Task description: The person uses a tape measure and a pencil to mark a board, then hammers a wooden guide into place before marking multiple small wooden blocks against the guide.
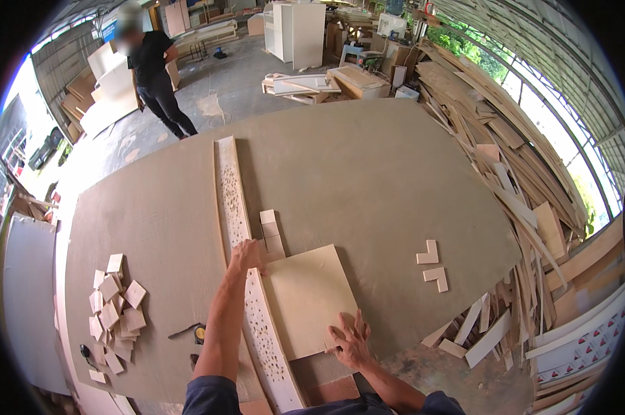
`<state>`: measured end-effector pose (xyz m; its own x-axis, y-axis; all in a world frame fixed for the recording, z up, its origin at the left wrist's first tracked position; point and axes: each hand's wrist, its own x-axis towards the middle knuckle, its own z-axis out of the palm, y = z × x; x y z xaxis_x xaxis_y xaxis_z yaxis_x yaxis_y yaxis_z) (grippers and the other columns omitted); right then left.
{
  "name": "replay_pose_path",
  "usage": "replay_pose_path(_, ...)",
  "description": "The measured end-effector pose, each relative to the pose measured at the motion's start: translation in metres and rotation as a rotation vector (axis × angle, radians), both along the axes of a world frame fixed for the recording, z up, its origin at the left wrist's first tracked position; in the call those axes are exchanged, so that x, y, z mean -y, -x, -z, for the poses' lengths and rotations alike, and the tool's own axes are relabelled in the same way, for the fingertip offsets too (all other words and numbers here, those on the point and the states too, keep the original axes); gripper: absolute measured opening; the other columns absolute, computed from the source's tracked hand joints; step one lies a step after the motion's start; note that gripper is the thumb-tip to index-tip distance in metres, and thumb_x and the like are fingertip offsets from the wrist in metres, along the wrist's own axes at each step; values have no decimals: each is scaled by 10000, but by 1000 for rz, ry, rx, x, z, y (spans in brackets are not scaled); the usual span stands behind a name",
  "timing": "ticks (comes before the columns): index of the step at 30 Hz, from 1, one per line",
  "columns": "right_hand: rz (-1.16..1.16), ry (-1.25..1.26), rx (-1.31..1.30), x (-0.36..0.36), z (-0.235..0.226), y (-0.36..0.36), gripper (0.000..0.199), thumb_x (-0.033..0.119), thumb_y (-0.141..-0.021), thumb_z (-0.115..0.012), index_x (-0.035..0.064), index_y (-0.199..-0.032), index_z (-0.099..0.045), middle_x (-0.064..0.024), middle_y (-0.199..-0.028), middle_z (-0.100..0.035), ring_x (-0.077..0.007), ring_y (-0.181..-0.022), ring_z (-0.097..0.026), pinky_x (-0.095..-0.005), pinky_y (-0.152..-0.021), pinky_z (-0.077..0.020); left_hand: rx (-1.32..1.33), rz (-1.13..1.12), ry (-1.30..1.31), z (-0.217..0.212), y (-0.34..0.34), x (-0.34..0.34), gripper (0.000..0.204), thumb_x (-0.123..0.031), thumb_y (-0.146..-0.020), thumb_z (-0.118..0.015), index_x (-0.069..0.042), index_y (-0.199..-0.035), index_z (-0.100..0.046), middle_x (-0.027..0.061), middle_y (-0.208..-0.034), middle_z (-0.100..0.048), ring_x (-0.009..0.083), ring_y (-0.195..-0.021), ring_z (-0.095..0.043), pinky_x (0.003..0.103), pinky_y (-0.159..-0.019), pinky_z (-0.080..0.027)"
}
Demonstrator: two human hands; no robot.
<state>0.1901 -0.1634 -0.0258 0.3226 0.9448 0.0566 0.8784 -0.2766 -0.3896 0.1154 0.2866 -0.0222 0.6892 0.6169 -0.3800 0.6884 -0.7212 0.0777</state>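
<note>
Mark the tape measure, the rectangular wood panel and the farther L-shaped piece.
Tape measure (200, 335): head view, on its case.
Rectangular wood panel (307, 297): head view, middle of its top face.
Farther L-shaped piece (432, 257): head view, near its corner.

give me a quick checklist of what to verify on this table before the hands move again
1. Right hand on the square board: ok, fingers spread near its lower right corner.
2. Left hand gripping the spotted strip: cannot tell, its fingertips are hidden.
3. Far side of the board free of pieces: not ok, a row of small squares lies by its far left corner.
4. L-shaped pieces clear of the board: ok, both lie apart to its right.
5. Tape measure out from under the board: ok, it lies left of the strip.
</note>
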Motion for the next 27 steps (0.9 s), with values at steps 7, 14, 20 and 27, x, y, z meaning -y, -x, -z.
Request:
replay_pose_path(7, 2, -56, 10, 7, 13, 1, 677, 463, -727, -825, 243, -1344, -657, -101, -1646, -274, -518, -1510, -27, -721, -1063, -194, -46, 34, 41, 8, 0, -6, 769, -439, -423, -985, -6, -1010, -742, 171, -1066, -736, 324, -1023, -705, 406, -896, -574)
replay_pose_path(14, 3, 31, -41, 52, 5, 21, 643, 454, -756, -811, 256, -1348, -657, -100, -1656, -257, -510, -1515, -12, -733, -1069, -194, -93, 27, 135, 1, 17, 41, 766, -446, -448, -974, -42, -1058, -746, 162, -1104, -729, 319, -1062, -694, 429, -918, -562)
replay_pose_path(20, 10, 45, -55, 87, -4, 36, 638, 485, -751, -805, 251, -1328, -669, -93, -1661, -242, -501, -1518, -13, -730, -1075, -200, -20, -14, 165, -25, 31, 73, 596, -384, -582, -922, -60, -1056, -761, 175, -1064, -738, 337, -1059, -691, 426, -909, -564)
replay_pose_path(27, 32, -109, -91, 82, -24, 43, 538, 406, -785, -780, 149, -1249, -688, -97, -1548, -420, -406, -1493, -218, -671, -1077, -232, 418, -188, -51, -23, 54, 78, 301, -247, -679, -833, -76, -923, -792, 205, -945, -734, 365, -948, -708, 430, -853, -568)
